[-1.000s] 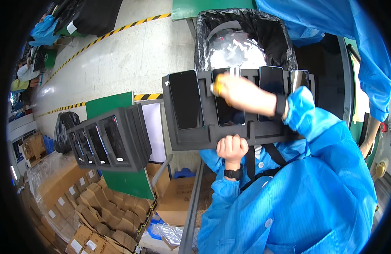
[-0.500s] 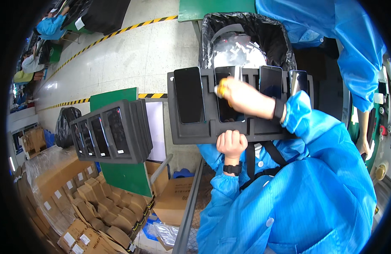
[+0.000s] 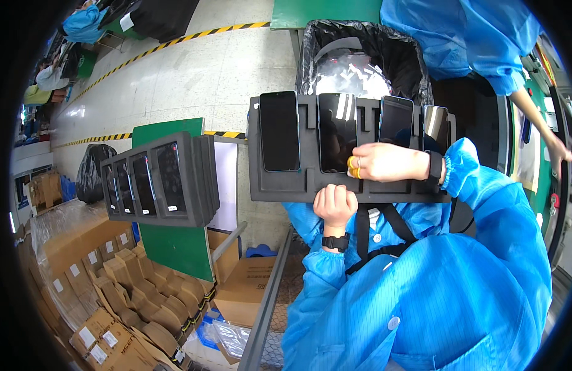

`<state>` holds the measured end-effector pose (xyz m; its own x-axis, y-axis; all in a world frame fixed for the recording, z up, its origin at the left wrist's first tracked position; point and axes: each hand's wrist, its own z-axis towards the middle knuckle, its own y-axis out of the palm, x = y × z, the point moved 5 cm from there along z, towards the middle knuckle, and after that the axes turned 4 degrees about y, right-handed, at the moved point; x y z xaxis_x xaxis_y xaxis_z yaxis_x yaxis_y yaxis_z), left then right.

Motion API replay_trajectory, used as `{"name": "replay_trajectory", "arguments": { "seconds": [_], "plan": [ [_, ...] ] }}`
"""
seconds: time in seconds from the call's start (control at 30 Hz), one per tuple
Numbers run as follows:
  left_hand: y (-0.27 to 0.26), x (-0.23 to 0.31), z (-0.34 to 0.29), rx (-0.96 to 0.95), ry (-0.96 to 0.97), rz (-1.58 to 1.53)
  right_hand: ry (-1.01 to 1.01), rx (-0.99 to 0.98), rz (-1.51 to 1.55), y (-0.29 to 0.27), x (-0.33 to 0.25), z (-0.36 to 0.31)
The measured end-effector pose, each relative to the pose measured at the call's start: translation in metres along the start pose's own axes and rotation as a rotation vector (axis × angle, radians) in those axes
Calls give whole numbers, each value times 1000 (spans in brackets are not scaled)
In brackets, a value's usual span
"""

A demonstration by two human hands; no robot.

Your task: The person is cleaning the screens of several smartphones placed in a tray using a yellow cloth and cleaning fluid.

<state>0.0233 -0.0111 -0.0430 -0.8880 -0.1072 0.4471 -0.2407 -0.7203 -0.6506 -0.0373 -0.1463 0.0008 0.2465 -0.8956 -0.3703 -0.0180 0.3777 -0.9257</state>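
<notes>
A black foam tray (image 3: 278, 188) lies in front of me, with several dark phones in its slots. My left hand (image 3: 335, 206) is closed over the tray's near edge, thumb and knuckles on top. My right hand (image 3: 385, 162) is curled at the lower right edge of the second phone (image 3: 337, 133), with yellow finger covers (image 3: 353, 166) on its fingertips. Whatever its fingers hold is hidden. The leftmost phone (image 3: 279, 131) sits untouched, as do the third phone (image 3: 396, 120) and the rightmost phone (image 3: 435, 128), which reflects bright light.
Behind the tray stands a bin lined with a black bag (image 3: 416, 68), holding film scraps. To the left, stacked foam trays with phones (image 3: 202, 179) rest on a green board (image 3: 180, 253). Cardboard boxes (image 3: 245, 290) fill the lower left. A co-worker's blue sleeve (image 3: 505, 77) is at upper right.
My right hand has moved from the upper part of the second phone down and right to its lower edge. The left hand keeps its hold on the tray. The co-worker's arm has swung outward.
</notes>
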Motion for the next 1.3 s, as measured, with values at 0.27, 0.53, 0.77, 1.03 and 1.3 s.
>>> {"name": "replay_trajectory", "arguments": {
  "seconds": [0.27,0.53,0.77,1.03,1.3],
  "plan": [
    [3,1,-2,-13,12,29,5,97,-10,10,0,43],
    [2,0,-2,-5,7,40,-102,-22,-43,9,-4,-7],
    [2,1,-2,-9,-4,12,440,398,258,-42,70,-10],
    [4,4,-1,9,7,20,436,423,178,0,45,-5],
    [-2,-4,-4,4,-67,-10,195,101,264,6,-11,1]
  ]
}}
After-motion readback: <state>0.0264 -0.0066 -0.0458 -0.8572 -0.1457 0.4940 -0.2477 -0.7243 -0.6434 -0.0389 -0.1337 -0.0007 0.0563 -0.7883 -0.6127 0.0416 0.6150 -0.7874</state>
